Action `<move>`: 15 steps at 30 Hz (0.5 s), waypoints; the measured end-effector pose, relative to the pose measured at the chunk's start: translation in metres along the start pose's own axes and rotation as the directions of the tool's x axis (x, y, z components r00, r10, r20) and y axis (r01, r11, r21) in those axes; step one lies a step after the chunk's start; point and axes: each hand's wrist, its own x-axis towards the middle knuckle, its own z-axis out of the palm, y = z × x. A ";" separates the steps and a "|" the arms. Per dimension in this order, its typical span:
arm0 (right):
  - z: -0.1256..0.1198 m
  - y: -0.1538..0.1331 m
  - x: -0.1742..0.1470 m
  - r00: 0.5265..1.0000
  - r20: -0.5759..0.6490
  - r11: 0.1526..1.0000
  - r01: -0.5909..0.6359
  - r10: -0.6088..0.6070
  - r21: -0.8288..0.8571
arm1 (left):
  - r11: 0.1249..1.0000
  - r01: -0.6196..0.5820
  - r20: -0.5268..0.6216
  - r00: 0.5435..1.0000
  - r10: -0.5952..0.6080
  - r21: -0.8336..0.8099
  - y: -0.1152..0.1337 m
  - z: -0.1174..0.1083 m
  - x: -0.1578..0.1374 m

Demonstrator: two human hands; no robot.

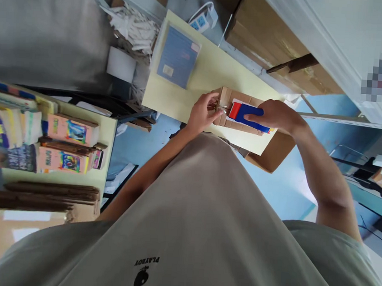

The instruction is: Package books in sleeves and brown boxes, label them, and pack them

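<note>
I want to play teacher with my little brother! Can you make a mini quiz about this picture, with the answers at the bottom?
1. True or false: the right hand is holding a blue-and-red item.

2. Pick one. What colour is the tabletop under the flat blue object?
a) black
b) pale yellow
c) bright red

3. Fill the gap: the ____ hand is nearer to the flat blue object.

Key
1. True. Its thumb lies across the blue part.
2. b) pale yellow.
3. left. The left hand is between the flat blue object and the right hand.
</note>
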 end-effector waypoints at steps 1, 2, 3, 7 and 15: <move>0.002 0.002 0.001 1.000 -0.007 1.000 0.010 -0.010 0.004 | 0.999 0.043 -0.067 0.997 -0.045 -0.031 0.000 0.006 -0.003; 0.004 0.004 0.003 1.000 -0.015 1.000 0.028 -0.027 0.011 | 0.996 0.078 -0.129 0.988 -0.085 -0.053 0.001 0.012 -0.006; 0.007 0.007 0.005 0.998 -0.024 0.998 0.053 -0.053 0.022 | 0.993 0.102 -0.182 0.977 -0.112 -0.065 0.001 0.018 -0.008; 0.018 0.016 0.014 0.978 -0.094 0.980 0.191 -0.185 0.061 | 0.993 0.112 -0.340 0.934 -0.114 -0.027 0.003 0.041 -0.012; 0.036 0.024 0.021 0.938 -0.196 0.936 0.317 -0.286 0.150 | 0.970 0.135 -0.472 0.881 -0.024 0.202 0.014 0.061 -0.018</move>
